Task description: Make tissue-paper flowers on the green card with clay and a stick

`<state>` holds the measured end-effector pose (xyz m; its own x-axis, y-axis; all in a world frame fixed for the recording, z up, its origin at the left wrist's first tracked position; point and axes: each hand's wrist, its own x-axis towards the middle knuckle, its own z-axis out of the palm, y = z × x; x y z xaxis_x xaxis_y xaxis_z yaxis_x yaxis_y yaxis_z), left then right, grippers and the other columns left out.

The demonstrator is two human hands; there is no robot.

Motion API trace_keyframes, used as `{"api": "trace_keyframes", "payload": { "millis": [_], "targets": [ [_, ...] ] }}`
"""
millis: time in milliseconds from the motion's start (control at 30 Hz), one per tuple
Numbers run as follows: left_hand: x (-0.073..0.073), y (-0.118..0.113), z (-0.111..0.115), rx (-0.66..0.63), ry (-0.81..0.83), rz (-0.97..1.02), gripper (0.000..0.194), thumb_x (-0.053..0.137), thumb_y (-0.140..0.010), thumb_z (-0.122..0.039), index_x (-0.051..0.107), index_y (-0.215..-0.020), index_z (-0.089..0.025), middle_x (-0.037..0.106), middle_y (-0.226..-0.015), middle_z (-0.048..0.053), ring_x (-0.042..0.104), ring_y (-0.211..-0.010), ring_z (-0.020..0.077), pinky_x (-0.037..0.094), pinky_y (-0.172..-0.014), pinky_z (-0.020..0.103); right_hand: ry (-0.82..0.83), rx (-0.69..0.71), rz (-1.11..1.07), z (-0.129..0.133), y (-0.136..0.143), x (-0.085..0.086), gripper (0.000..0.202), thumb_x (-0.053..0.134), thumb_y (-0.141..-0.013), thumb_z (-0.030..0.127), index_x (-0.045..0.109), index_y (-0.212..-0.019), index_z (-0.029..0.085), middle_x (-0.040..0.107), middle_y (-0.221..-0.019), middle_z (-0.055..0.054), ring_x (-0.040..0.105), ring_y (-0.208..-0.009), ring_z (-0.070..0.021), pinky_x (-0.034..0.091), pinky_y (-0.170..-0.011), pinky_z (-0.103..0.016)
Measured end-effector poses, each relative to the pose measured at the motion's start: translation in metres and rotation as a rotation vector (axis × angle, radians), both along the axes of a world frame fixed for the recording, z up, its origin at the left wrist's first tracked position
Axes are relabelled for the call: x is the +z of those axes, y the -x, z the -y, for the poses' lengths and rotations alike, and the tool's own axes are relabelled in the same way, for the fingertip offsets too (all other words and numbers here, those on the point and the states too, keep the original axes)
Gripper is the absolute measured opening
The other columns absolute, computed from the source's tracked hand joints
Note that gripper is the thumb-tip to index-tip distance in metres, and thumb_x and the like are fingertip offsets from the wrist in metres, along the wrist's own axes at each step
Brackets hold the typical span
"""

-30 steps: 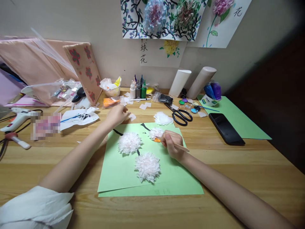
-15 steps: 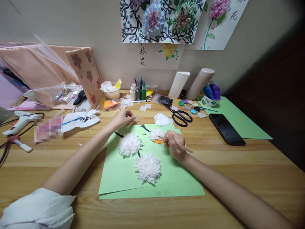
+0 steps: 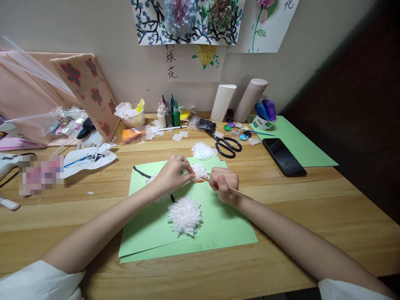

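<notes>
My right hand [image 3: 224, 184] is closed around a thin wooden craft stick [image 3: 242, 194], whose tip touches the lower edge of a small white tissue-paper flower [image 3: 200, 170]. A strip of orange [image 3: 201, 181] shows beneath that flower. At the same spot, my left hand [image 3: 175, 175] pinches a small piece of white tissue paper, mostly hidden by the fingers. All this is over light green paper [image 3: 225, 225]. One full white tissue-paper flower [image 3: 185, 216] sits lower on the sheet, and another [image 3: 153, 180] is largely covered by my left hand. Black stem strokes [image 3: 141, 171] mark the paper.
Behind the green paper lie a stack of white tissue squares [image 3: 204, 151] and black-handled scissors [image 3: 228, 146]. A phone [image 3: 283, 156] rests on the right. Paint bottles [image 3: 168, 115] and white tubes [image 3: 223, 102] stand along the wall; a glue gun [image 3: 9, 164] is far left.
My left hand has moved from the back edge of the green paper to the small flower, bringing the tissue piece. My right hand stays by that flower with the stick. The view has shifted slightly.
</notes>
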<state>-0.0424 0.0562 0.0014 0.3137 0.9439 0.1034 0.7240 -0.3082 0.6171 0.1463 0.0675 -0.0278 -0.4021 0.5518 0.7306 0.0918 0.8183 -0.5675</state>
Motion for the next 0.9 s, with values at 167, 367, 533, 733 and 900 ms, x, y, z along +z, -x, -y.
{"api": "trace_keyframes", "payload": {
  "millis": [167, 367, 533, 733, 900],
  "targets": [
    [0.000, 0.001, -0.001, -0.018, -0.018, -0.018, 0.013, 0.062, -0.079, -0.030, 0.070, -0.075, -0.020, 0.062, -0.089, 0.004, 0.050, -0.089, 0.0203, 0.038, -0.083, 0.034, -0.132, 0.024, 0.163, -0.005, 0.003, -0.004, 0.044, 0.023, -0.095, 0.021, 0.042, -0.055, 0.021, 0.048, -0.046, -0.001, 0.041, -0.044, -0.0125, 0.033, -0.048, -0.028],
    [0.004, 0.001, -0.001, -0.010, -0.042, -0.031, 0.018, 0.059, -0.082, -0.033, 0.068, -0.078, -0.019, 0.062, -0.088, 0.005, 0.052, -0.090, 0.0212, 0.040, -0.082, 0.034, -0.121, 0.003, 0.207, -0.007, 0.005, -0.008, 0.041, 0.026, -0.095, 0.019, 0.044, -0.058, 0.020, 0.050, -0.049, -0.002, 0.044, -0.047, -0.0127, 0.035, -0.050, -0.027],
    [0.005, 0.012, -0.007, 0.101, 0.000, -0.046, 0.014, 0.054, -0.083, -0.029, 0.061, -0.086, -0.017, 0.062, -0.092, 0.006, 0.057, -0.086, 0.0200, 0.043, -0.075, 0.031, -0.043, -0.028, 0.262, -0.008, 0.007, -0.010, 0.042, 0.026, -0.096, 0.022, 0.041, -0.057, 0.020, 0.048, -0.050, -0.001, 0.044, -0.049, -0.0125, 0.036, -0.054, -0.028],
    [-0.003, 0.028, -0.017, 0.175, 0.192, -0.202, 0.016, 0.065, -0.072, -0.025, 0.062, -0.086, -0.018, 0.067, -0.084, 0.004, 0.061, -0.076, 0.0192, 0.043, -0.063, 0.028, 0.100, -0.061, 0.247, -0.008, 0.011, -0.010, 0.048, 0.025, -0.098, 0.032, 0.041, -0.055, 0.020, 0.045, -0.048, 0.000, 0.045, -0.047, -0.0116, 0.036, -0.053, -0.027],
    [-0.008, 0.029, -0.021, 0.134, 0.201, -0.199, 0.012, 0.065, -0.071, -0.022, 0.067, -0.082, -0.018, 0.070, -0.079, 0.003, 0.062, -0.073, 0.0181, 0.044, -0.063, 0.026, 0.483, -0.167, 0.160, -0.006, 0.016, -0.005, 0.052, 0.028, -0.096, 0.044, 0.043, -0.052, 0.020, 0.041, -0.040, 0.004, 0.041, -0.037, -0.0089, 0.035, -0.047, -0.024]
  ]
}}
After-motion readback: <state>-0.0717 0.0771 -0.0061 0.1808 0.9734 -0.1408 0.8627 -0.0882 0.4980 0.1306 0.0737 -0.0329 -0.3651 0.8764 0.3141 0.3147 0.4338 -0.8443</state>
